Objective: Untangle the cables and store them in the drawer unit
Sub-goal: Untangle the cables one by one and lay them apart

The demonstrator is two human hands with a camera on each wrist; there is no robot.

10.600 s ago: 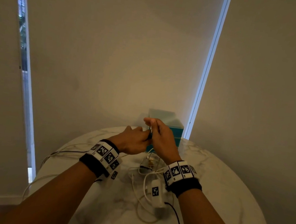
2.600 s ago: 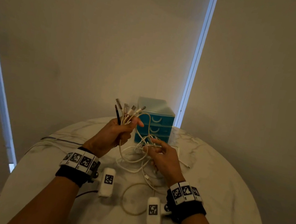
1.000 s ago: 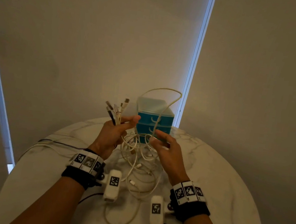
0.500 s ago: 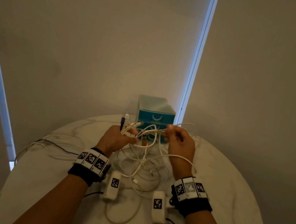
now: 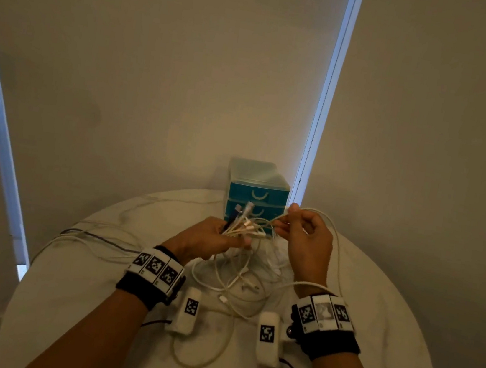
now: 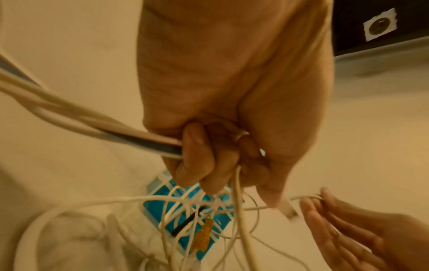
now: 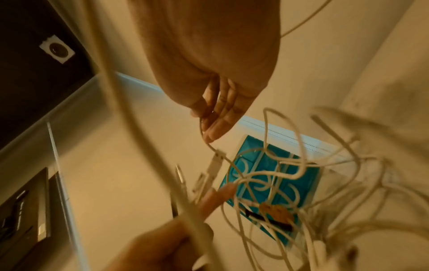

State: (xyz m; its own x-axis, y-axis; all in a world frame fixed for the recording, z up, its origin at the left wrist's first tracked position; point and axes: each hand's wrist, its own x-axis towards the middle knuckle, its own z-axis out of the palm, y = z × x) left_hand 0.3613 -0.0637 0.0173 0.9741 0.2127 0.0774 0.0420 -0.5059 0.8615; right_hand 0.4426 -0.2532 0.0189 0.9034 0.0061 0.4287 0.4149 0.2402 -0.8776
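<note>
While the round marble table (image 5: 390, 296) carries the slack, the teal drawer unit (image 5: 258, 190) sits at its far edge, drawers closed, nothing stored yet. Tangled white cables (image 5: 232, 278) hang between both hands, loops pooling on the tabletop. Left hand (image 5: 213, 238) fists the plug ends together, likely anchoring them; right hand (image 5: 308, 242) pinches one strand, probably tracing it free. Versus half a second ago, the right hand sits slightly further right, drawing its strand out.

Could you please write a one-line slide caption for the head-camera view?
Left hand grips a bundle of cable ends while right hand pinches one white cable before the teal drawer unit.
</note>
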